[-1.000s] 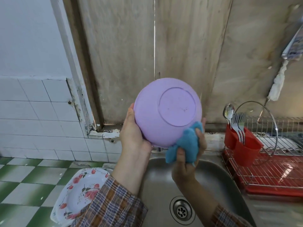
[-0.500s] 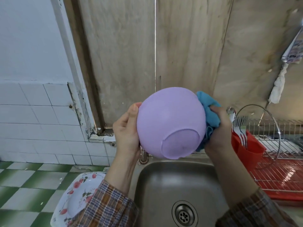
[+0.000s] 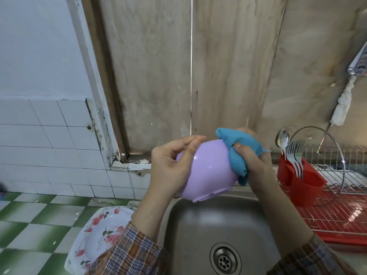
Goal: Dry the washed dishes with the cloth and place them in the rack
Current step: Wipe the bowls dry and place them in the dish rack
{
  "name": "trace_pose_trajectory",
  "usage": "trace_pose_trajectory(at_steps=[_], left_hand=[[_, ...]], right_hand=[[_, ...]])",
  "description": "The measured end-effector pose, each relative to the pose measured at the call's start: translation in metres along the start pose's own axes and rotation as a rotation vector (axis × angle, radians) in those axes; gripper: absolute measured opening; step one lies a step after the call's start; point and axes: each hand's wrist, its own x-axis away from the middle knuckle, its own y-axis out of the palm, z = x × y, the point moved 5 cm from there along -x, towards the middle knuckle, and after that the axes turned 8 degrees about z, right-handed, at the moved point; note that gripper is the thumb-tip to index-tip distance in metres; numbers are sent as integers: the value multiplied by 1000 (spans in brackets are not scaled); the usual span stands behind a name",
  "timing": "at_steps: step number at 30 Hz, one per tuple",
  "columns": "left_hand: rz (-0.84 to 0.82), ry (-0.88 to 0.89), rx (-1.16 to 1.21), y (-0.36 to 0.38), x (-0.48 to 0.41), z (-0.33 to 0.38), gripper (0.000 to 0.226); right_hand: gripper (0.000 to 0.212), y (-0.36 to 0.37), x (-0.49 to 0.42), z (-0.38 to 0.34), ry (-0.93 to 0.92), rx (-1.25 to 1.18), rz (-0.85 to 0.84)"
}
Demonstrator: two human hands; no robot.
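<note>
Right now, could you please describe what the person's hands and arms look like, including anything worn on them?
The left hand and right hand are both bare: no gloves, and no rings or watch show. Each arm wears a plaid sleeve, the left sleeve and right sleeve, checked in brown, orange, blue and white, ending partway up the forearm.

left hand (image 3: 170,167) gripping, right hand (image 3: 252,158) clenched
</note>
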Motion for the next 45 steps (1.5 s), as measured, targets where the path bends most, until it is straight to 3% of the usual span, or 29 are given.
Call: trace_pose_trajectory(at_steps=[3, 5, 9, 12, 18, 23, 26, 28, 32, 36, 40, 43, 45], left_hand=[[1, 82, -35, 7, 8, 7, 18], [11, 152, -3, 4, 10, 15, 17], [58, 229, 39, -9, 9, 24, 18], [89, 173, 78, -14, 10, 19, 15], [158, 93, 150, -26, 13, 3, 18], [277, -295, 31, -23, 19, -29, 14], [186, -651, 98, -11, 25, -42, 33], [151, -892, 153, -7, 31, -46, 54], [302, -921, 188, -20, 27, -48, 48], [354, -727, 175, -27, 24, -41, 37], [219, -453, 134, -14, 25, -26, 30], [91, -399, 149, 4, 35, -22, 30], [102, -412, 179, 7, 40, -21, 33]], right_hand=[[19, 9, 6, -15, -391, 389, -90], [19, 11, 8, -18, -499, 383, -110], [15, -11, -3, 6, -186, -115, -2], [28, -20, -4, 23, -88, -189, 14], [17, -26, 0, 38, 48, -334, 171], [24, -28, 13, 28, -221, -137, 324], [28, -12, 21, 7, -433, 15, 177], [27, -2, 23, 2, -444, 56, 53], [38, 13, 21, 0, -122, 0, -61], [34, 22, 9, 13, 422, -145, 147], [25, 41, 6, 27, 672, -194, 207], [33, 72, 26, 33, 859, -426, 109], [34, 86, 41, 33, 932, -544, 77]])
